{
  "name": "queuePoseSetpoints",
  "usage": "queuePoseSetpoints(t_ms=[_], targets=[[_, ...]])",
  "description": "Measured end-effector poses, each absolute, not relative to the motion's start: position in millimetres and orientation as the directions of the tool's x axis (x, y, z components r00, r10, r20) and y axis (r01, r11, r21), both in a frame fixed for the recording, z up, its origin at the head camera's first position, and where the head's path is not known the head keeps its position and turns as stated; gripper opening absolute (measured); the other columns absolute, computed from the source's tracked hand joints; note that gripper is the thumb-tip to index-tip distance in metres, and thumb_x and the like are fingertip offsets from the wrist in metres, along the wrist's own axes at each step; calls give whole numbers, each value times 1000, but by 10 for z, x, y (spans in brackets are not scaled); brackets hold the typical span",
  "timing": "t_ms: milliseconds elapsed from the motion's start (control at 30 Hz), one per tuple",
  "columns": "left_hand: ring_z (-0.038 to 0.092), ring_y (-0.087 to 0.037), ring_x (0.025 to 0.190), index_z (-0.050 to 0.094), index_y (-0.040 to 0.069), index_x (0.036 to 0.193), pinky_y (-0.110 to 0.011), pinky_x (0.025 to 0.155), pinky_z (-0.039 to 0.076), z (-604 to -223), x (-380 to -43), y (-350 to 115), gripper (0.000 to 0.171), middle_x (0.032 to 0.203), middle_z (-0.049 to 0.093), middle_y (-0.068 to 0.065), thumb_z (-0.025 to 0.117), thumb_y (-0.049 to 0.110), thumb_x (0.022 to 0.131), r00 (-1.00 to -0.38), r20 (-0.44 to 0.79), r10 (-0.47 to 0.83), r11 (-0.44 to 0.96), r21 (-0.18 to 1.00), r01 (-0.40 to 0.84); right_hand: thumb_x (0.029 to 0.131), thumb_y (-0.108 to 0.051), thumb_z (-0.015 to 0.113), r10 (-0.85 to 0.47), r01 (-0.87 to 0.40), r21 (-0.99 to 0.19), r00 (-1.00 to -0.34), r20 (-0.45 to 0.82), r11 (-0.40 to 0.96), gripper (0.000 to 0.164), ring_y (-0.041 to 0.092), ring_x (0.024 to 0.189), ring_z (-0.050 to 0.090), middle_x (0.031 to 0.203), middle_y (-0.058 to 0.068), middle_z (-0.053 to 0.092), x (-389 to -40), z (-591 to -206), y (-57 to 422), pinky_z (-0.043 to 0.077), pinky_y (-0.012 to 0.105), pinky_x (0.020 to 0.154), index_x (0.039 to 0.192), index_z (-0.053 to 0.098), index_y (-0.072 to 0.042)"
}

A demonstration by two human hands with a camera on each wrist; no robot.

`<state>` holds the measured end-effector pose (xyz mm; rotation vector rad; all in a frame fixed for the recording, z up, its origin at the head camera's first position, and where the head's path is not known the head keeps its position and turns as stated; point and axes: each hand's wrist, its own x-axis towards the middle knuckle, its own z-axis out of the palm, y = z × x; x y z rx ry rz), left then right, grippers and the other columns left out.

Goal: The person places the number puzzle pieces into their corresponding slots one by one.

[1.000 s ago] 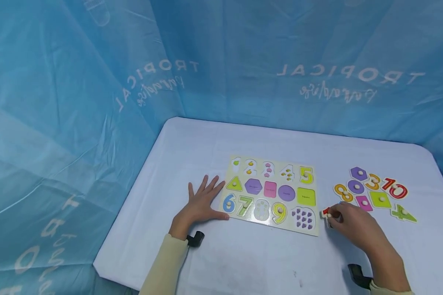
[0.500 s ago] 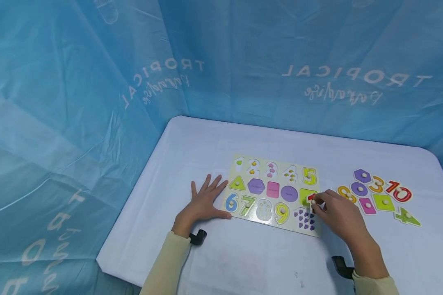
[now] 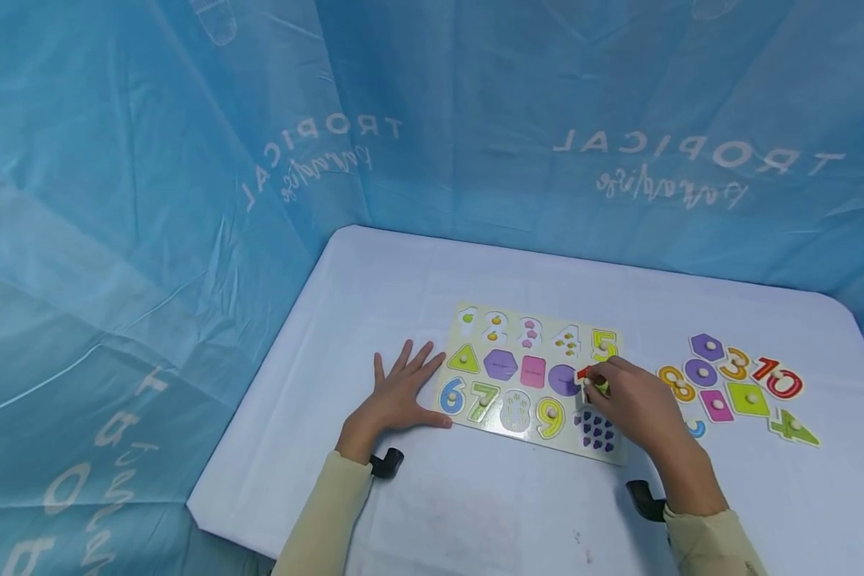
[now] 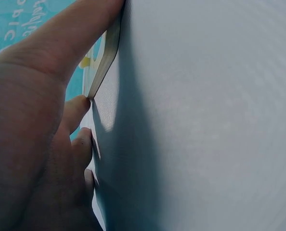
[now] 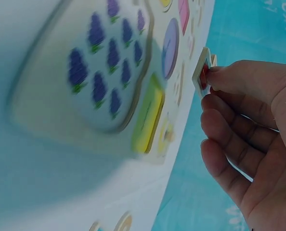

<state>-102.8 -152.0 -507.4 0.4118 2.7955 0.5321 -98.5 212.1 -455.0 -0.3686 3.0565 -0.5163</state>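
In the head view my right hand (image 3: 637, 408) holds a red number-one puzzle piece (image 3: 584, 373) above the right part of a knobbed wooden puzzle board (image 3: 562, 445). The right wrist view shows thumb and fingertips pinching the piece (image 5: 202, 74), which stands on edge, clear of the board surface. My left hand (image 3: 394, 400) lies with fingers spread at the board's left side. Its thumb and a fingertip touch the board edge (image 4: 108, 57) in the left wrist view. Pieces such as the blue six (image 3: 451, 397) and the yellow nine (image 3: 550, 417) sit in their recesses.
Loose pieces lie right of the board: an orange three (image 3: 736, 362), an orange eight (image 3: 678, 385), a red ten (image 3: 783, 379), a green four (image 3: 790, 426), a green square (image 3: 748, 398) and several others. Blue curtains (image 3: 475, 160) stand behind and left of the white table (image 3: 475, 512).
My right hand has carried the red number one leftward from the table beside the board to above the board. A blue piece near the loose ones has come into view. The left hand stays in place.
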Motion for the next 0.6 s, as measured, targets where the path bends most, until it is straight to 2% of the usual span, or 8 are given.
queuePoseSetpoints(t_ms=[200, 600], targets=[[-11, -21, 145, 20, 35, 154, -63, 105, -16, -5063, -1030, -1521, 114, 160, 6, 10, 72, 75, 60, -925, -214, 314, 896, 390, 214, 84, -20, 75, -278, -269, -323, -960, 20, 907, 23, 21, 75, 56, 85, 3, 62, -1128, -4517, 1929, 52, 41, 68, 101, 71, -5], [-11, -22, 145, 19, 35, 154, -63, 104, -16, -5077, -1032, -1528, 114, 160, 4, 11, 71, 76, 61, -925, -210, 317, 893, 393, 217, 86, -21, 71, -354, -352, -287, -934, 47, 891, 19, 18, 72, 57, 85, 2, 63, -1417, -4465, 1514, 51, 38, 65, 97, 72, -6]])
